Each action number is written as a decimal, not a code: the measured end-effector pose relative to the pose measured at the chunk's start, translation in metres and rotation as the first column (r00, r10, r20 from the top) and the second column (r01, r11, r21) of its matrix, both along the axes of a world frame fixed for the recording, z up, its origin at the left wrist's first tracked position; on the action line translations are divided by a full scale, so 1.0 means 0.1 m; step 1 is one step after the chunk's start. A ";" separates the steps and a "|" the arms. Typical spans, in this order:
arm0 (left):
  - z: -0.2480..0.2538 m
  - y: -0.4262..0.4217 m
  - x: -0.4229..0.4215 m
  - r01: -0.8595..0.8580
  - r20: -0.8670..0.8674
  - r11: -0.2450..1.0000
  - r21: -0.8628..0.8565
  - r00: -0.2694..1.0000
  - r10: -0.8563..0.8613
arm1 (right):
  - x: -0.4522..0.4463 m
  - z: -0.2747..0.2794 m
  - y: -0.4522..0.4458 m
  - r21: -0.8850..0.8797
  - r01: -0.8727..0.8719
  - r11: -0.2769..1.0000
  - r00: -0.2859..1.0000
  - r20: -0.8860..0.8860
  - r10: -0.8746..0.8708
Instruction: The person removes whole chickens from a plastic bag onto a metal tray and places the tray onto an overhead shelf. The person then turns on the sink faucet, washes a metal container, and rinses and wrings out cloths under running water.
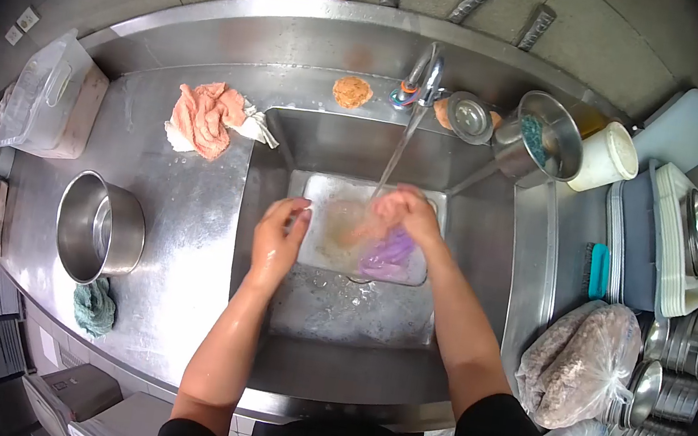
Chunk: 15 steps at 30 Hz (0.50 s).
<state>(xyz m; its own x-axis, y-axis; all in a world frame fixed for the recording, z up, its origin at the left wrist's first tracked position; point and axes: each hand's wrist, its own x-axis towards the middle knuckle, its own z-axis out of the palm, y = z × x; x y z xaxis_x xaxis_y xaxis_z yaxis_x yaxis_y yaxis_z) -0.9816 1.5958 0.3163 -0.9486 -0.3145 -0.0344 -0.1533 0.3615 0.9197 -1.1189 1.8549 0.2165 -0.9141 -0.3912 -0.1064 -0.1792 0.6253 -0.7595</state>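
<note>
A shallow metal tray [307, 255] with cloudy water in it lies in the sink. My left hand [275, 239] is at its left rim, fingers and thumb curled together at the edge. Over the tray, my right hand [411, 213] is at the running water, its fingers smeared by motion. A pinkish blur lies by those fingers; what it is cannot be made out. Just below the right hand, a purple, cloth-like thing [388, 258] lies in the tray. Water falls from the faucet [431, 77] beside the right hand.
On the left counter are a deep metal pot [125, 234], a pink cloth [206, 120], a green cloth [94, 306] and a plastic bin [81, 110]. A metal pot [566, 142], white tub [611, 158], brush [598, 271] and filled plastic bag [588, 367] stand right of the sink.
</note>
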 end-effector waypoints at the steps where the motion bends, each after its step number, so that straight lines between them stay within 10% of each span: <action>1: -0.16 0.08 -0.07 -0.005 0.108 0.990 0.144 0.994 -0.010 | -0.07 0.12 -0.04 -0.247 0.016 0.969 0.996 -0.080 -0.037; 8: -0.03 0.69 -0.82 -0.156 0.240 0.321 0.934 0.941 -0.240 | 0.11 1.57 -0.87 -0.820 0.265 0.508 0.951 0.310 0.004; 11: -0.63 0.60 -1.23 0.033 -0.377 0.997 0.072 0.926 -0.004 | 0.39 1.43 -1.19 -0.619 0.049 0.784 0.943 -0.231 -0.241; 13: -1.17 0.59 -1.47 -0.292 -0.679 0.756 -0.585 0.686 -0.261 | 0.55 1.50 -1.19 -0.577 0.097 0.811 0.945 -0.203 -0.257; 14: -1.44 0.66 -1.52 -0.294 -0.682 0.755 -0.587 0.682 -0.265 | 0.58 1.53 -1.19 -0.529 0.145 0.836 0.948 -0.170 -0.271; 15: -1.74 0.79 -1.53 -0.441 -0.500 0.291 -0.849 0.848 -0.174 | 0.55 1.54 -1.17 -0.532 0.145 0.834 0.946 -0.172 -0.274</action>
